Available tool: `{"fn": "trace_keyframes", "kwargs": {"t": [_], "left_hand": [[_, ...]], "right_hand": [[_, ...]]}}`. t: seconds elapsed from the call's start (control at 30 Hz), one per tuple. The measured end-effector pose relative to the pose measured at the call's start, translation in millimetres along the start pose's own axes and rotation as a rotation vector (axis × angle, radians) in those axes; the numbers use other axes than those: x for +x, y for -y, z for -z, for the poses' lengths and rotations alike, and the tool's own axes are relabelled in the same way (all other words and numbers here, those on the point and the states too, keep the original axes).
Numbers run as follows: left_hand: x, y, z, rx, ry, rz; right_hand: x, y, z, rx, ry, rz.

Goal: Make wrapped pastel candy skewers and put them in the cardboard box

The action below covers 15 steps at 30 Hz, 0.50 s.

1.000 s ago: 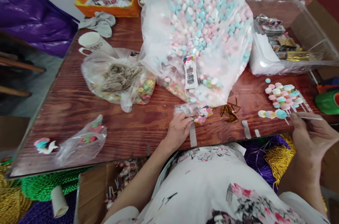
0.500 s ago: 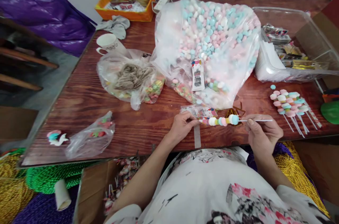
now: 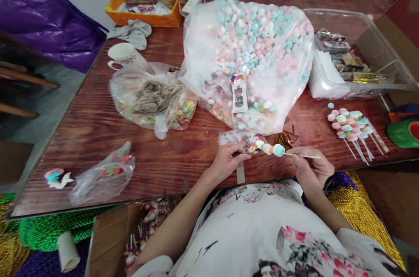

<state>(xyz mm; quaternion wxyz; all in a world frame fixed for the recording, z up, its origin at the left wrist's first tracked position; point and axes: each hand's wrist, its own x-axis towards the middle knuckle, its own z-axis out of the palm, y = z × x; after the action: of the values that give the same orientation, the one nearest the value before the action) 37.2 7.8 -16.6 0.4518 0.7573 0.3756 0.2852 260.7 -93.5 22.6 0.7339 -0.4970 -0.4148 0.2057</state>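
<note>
Pinched between the fingers of my right hand (image 3: 313, 167) is a white stick threaded with pastel marshmallow-like pieces (image 3: 268, 149). It slants slightly, its loaded end pointing left over the table's front part. Beside that end, the fingers of my left hand (image 3: 229, 159) are pressed together; whether they touch the end piece or hold something small, I cannot tell. Just behind the stick lie clear printed packets (image 3: 237, 137) and a bundle of gold twist ties (image 3: 284, 139). More finished-looking pastel sticks (image 3: 350, 124) are piled to the right of my right hand.
A large clear bag of pastel pieces (image 3: 255, 46) fills the table's middle. Left of it are a smaller bag with a brown cloth (image 3: 153, 98) and a white mug (image 3: 123, 53). A clear plastic bin (image 3: 343, 91) and green tape roll (image 3: 404, 133) stand right. The table edge (image 3: 98, 205) is near me.
The loaded stick has tilted, its left end now higher and apart from or just beside my left fingertips. My right hand has moved a little left along with the view's shift.
</note>
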Motion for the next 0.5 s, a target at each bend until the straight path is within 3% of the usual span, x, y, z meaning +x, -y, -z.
{"fn": "trace_keyframes", "kwargs": {"t": [0.17,0.27,0.37,0.5], "left_hand": [[-1,-4,0.3,0.077,0.01,-0.156],[-3,-8,1.0,0.061,0.016,-0.206],[-3,-11,1.4,0.025,0.018,-0.192],[-3,-12,2.8,-0.037,0.003,-0.085]], "right_hand": [[18,6,6,0.123,-0.087,-0.201],[20,8,7,0.127,-0.114,-0.213],[20,11,8,0.126,-0.133,-0.196],[33,20,17,0.192,-0.267,-0.217]]}}
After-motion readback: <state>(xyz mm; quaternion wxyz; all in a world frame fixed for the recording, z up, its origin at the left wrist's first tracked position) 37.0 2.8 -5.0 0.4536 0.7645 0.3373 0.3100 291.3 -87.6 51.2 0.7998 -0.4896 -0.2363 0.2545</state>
